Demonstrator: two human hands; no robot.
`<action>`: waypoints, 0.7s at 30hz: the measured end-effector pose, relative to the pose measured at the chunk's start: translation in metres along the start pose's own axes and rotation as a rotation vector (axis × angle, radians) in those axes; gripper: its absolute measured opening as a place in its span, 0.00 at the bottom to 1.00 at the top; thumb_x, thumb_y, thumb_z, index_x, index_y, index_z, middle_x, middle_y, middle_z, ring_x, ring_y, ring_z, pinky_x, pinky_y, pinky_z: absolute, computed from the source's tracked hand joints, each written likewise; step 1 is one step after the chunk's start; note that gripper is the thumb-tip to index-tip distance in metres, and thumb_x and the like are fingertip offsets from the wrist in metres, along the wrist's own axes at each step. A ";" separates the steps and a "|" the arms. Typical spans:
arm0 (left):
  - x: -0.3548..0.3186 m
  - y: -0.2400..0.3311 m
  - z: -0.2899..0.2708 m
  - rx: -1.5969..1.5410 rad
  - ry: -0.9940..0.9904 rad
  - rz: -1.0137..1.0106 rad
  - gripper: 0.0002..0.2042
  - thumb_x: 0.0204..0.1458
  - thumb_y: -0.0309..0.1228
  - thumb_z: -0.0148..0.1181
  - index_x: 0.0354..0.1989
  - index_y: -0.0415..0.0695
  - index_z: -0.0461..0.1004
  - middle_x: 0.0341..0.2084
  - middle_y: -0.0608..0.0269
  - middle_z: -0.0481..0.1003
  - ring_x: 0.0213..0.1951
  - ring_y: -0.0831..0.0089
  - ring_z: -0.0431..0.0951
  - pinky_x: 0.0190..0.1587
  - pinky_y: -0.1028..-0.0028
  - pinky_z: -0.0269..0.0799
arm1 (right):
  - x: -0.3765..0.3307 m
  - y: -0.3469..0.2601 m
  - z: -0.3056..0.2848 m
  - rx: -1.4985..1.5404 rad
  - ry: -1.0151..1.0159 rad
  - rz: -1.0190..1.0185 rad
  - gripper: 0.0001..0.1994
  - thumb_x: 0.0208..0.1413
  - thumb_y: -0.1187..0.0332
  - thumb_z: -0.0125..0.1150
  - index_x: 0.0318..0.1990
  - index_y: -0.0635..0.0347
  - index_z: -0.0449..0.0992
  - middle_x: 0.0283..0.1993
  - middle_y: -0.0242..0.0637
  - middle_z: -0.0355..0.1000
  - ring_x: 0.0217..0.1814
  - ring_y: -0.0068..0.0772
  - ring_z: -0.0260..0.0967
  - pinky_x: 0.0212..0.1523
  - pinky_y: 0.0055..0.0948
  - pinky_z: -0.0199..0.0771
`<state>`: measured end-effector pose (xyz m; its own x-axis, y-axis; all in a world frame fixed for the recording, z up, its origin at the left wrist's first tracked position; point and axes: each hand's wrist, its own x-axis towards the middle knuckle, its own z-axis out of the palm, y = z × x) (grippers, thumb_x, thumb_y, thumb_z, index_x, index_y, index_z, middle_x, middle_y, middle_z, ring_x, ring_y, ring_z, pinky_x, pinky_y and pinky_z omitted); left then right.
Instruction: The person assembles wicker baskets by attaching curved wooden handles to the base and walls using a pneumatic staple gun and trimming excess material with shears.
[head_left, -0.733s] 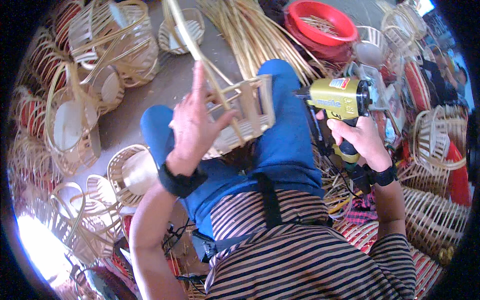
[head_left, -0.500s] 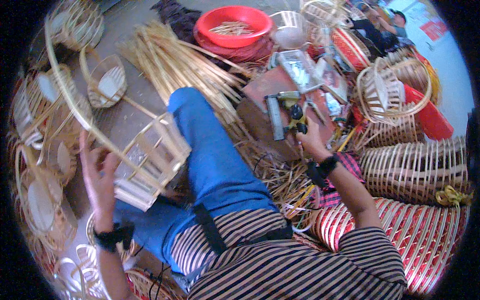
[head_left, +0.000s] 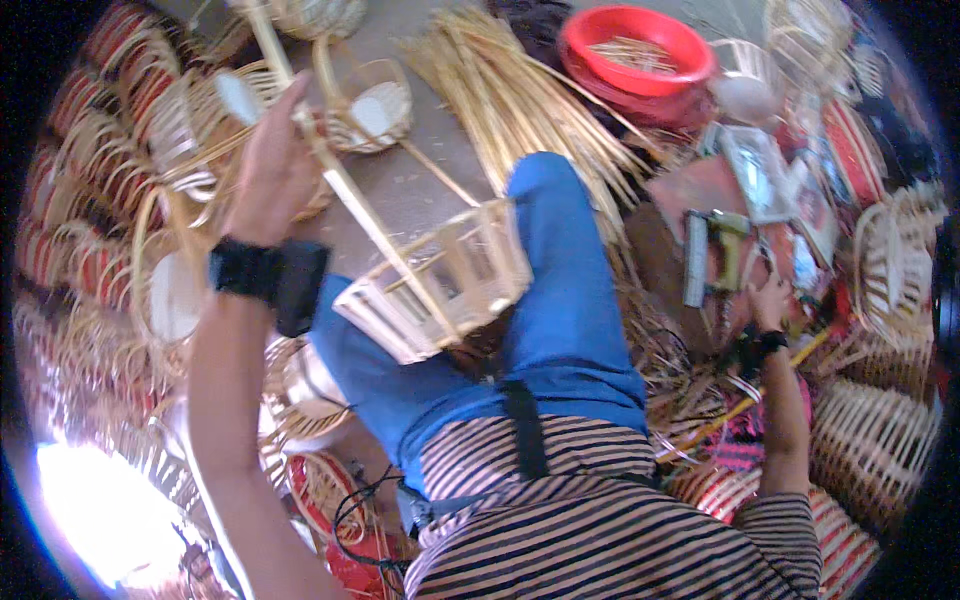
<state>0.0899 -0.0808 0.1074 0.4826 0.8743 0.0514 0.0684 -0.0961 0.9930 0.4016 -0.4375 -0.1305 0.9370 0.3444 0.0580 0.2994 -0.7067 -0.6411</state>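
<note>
A pale slatted bamboo basket (head_left: 440, 285) with a tall strip handle (head_left: 350, 195) rests tilted across my thighs. My left hand (head_left: 270, 180) is up at the handle, its fingers closed about the strip; blur softens the fingertips. On a reddish board to the right lies a staple gun (head_left: 722, 255), its grip toward the right. Beside it my right hand (head_left: 770, 303) reaches down with fingers apart, at the handle ends of what looks like pliers (head_left: 766, 250). No firm grip on them shows.
Long split bamboo strips (head_left: 520, 110) lie ahead on the floor, near a red basin (head_left: 640, 50) of short sticks. A small handled basket (head_left: 375, 110) stands ahead left. Stacked baskets (head_left: 95, 190) crowd the left; woven baskets (head_left: 880, 430) fill the right.
My right hand has let go of the staple gun, which now lies on the board. My left hand has gone from open beside the handle to closed on it. The view has swung left.
</note>
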 end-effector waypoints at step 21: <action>-0.084 -0.074 -0.118 -0.765 0.280 0.226 0.25 0.45 0.54 0.41 0.08 0.46 0.53 0.07 0.73 0.47 0.12 0.81 0.47 0.15 0.81 0.43 | -0.126 -0.266 0.087 -0.329 -0.916 -1.680 0.05 0.42 0.67 0.47 0.26 0.58 0.66 0.23 0.39 0.67 0.27 0.36 0.67 0.24 0.32 0.66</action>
<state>-0.0587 -0.0910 0.0422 0.1720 0.9682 0.1819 -0.6629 -0.0229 0.7484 0.1880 -0.2396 -0.0336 -0.6267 0.7769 -0.0608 0.7685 0.6032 -0.2135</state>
